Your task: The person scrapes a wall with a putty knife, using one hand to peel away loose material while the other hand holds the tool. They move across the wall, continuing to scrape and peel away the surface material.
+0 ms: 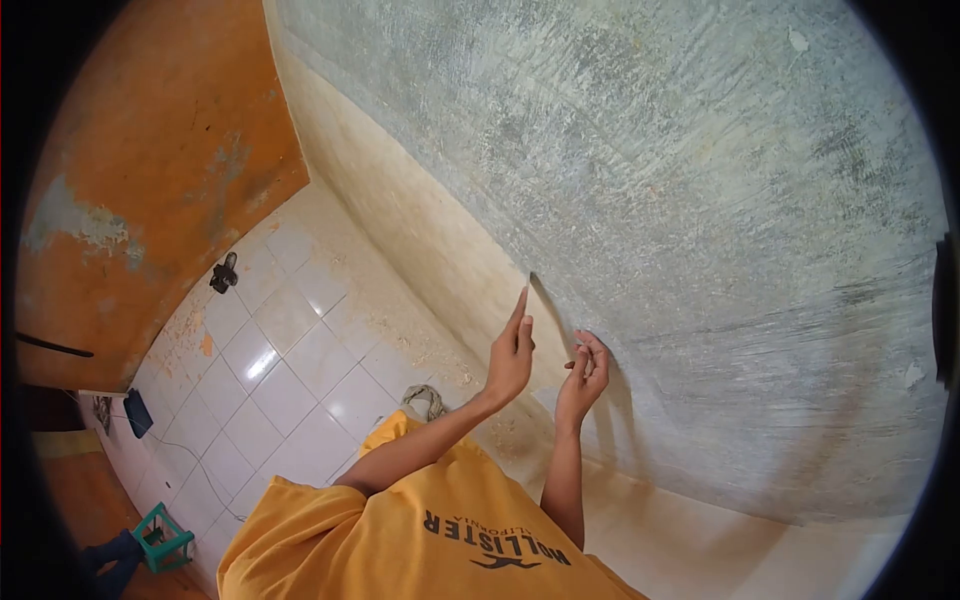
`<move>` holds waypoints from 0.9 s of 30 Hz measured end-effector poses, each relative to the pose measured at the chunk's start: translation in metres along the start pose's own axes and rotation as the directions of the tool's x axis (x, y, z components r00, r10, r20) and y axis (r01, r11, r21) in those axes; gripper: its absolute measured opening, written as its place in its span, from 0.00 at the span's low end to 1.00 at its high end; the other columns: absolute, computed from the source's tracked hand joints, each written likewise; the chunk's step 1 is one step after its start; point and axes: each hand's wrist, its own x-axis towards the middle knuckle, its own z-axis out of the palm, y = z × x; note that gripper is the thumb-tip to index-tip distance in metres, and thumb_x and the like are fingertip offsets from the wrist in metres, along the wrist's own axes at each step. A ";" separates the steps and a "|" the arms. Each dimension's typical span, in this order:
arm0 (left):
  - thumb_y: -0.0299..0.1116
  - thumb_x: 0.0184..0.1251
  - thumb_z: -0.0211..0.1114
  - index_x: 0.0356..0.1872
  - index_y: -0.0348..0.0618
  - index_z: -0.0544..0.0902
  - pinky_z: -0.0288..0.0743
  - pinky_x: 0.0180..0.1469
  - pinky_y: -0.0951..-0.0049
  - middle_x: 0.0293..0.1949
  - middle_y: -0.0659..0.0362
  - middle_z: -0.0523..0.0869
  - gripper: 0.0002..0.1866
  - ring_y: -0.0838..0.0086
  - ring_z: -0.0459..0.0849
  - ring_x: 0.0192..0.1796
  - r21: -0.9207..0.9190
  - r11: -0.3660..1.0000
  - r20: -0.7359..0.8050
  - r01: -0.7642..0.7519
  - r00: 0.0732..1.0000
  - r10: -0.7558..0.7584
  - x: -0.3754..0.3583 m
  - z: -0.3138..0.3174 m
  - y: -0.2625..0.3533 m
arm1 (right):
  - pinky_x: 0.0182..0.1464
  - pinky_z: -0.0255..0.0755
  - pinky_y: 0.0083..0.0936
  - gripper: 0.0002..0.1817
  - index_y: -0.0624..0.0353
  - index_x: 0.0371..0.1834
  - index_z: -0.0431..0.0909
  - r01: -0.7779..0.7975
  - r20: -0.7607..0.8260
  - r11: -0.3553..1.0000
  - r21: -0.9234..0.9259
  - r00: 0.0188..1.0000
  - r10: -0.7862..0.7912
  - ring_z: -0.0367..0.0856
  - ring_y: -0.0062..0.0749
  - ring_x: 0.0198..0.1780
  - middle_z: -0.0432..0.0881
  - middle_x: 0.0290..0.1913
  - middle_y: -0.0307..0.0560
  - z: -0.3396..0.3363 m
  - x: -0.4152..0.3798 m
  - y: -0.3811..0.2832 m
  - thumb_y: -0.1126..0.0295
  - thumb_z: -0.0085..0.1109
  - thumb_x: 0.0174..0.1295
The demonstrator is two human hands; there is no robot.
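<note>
The wall beside me has a cream lower band [400,200] below a rough grey, scraped-looking surface [650,150]. Between my hands, the upper edge of the cream layer stands off the wall and casts a dark shadow; its material is not clear. My left hand [511,355] lies against the cream layer, with its index finger stretched up to the far end of that lifted edge and its thumb apart. At the near end, my right hand [583,382] has its fingers bent together at the edge of the cream layer, seeming to pinch it. Its fingertips are partly hidden.
Pale tiles [290,330] cover the floor, with debris along the wall's foot. An orange wall [160,150] with peeling patches meets this wall at a corner. Dark footwear [224,272], a crumpled cloth [424,400], a thin cable and a green stool [163,538] beside another person's leg [112,560] are on the left.
</note>
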 end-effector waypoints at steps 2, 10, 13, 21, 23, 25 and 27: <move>0.43 0.89 0.45 0.84 0.49 0.59 0.65 0.28 0.77 0.22 0.69 0.65 0.29 0.83 0.65 0.24 -0.073 0.995 -0.044 0.070 0.996 -0.074 0.020 -0.014 -0.005 | 0.42 0.74 0.20 0.13 0.60 0.58 0.82 0.017 0.003 1.000 -0.012 1.000 -0.017 0.80 0.23 0.49 0.86 0.56 0.41 -0.001 0.002 -0.001 0.74 0.49 0.78; 0.44 0.89 0.45 0.84 0.50 0.60 0.65 0.30 0.76 0.23 0.66 0.66 0.28 0.82 0.64 0.26 0.038 0.999 0.023 0.003 1.000 -0.004 0.000 -0.007 0.001 | 0.47 0.75 0.23 0.13 0.59 0.59 0.81 -0.025 0.019 0.999 -0.041 0.999 0.025 0.82 0.28 0.55 0.85 0.59 0.41 -0.003 0.001 0.010 0.71 0.49 0.79; 0.42 0.89 0.45 0.84 0.52 0.59 0.68 0.33 0.76 0.24 0.65 0.67 0.28 0.81 0.67 0.28 0.047 0.999 0.001 0.026 1.000 -0.026 0.014 -0.017 0.003 | 0.45 0.75 0.22 0.13 0.59 0.58 0.81 -0.016 0.008 0.999 -0.033 1.000 0.017 0.82 0.27 0.54 0.85 0.58 0.41 -0.001 0.002 0.008 0.72 0.49 0.78; 0.44 0.88 0.46 0.84 0.51 0.58 0.69 0.33 0.76 0.23 0.66 0.66 0.29 0.81 0.67 0.27 -0.041 0.991 0.045 0.131 0.991 -0.129 0.016 -0.024 0.017 | 0.43 0.75 0.21 0.13 0.59 0.57 0.82 -0.016 0.000 0.999 -0.039 1.000 0.016 0.81 0.25 0.50 0.86 0.56 0.40 -0.001 0.000 0.007 0.72 0.50 0.77; 0.45 0.88 0.46 0.84 0.51 0.59 0.69 0.33 0.75 0.22 0.66 0.67 0.29 0.80 0.67 0.27 -0.060 0.980 0.045 0.190 0.981 -0.187 0.021 -0.030 0.023 | 0.43 0.75 0.21 0.13 0.59 0.57 0.82 -0.027 -0.016 0.999 -0.018 1.000 0.027 0.81 0.25 0.50 0.86 0.56 0.40 -0.001 0.001 0.008 0.72 0.51 0.77; 0.47 0.89 0.45 0.84 0.51 0.58 0.64 0.25 0.79 0.21 0.71 0.63 0.30 0.85 0.62 0.23 0.018 0.999 -0.002 0.028 1.000 -0.028 0.017 -0.021 0.010 | 0.43 0.75 0.21 0.13 0.60 0.57 0.82 -0.047 -0.030 0.999 -0.009 0.998 0.046 0.81 0.25 0.50 0.86 0.56 0.41 -0.002 -0.008 0.013 0.72 0.51 0.77; 0.48 0.89 0.45 0.84 0.52 0.58 0.61 0.22 0.80 0.20 0.73 0.60 0.30 0.87 0.59 0.21 0.039 0.997 -0.005 -0.065 0.998 0.065 0.012 -0.012 -0.001 | 0.43 0.76 0.21 0.13 0.60 0.58 0.82 -0.033 -0.027 0.999 -0.006 0.999 0.033 0.81 0.24 0.50 0.86 0.56 0.42 -0.001 -0.005 0.017 0.72 0.51 0.77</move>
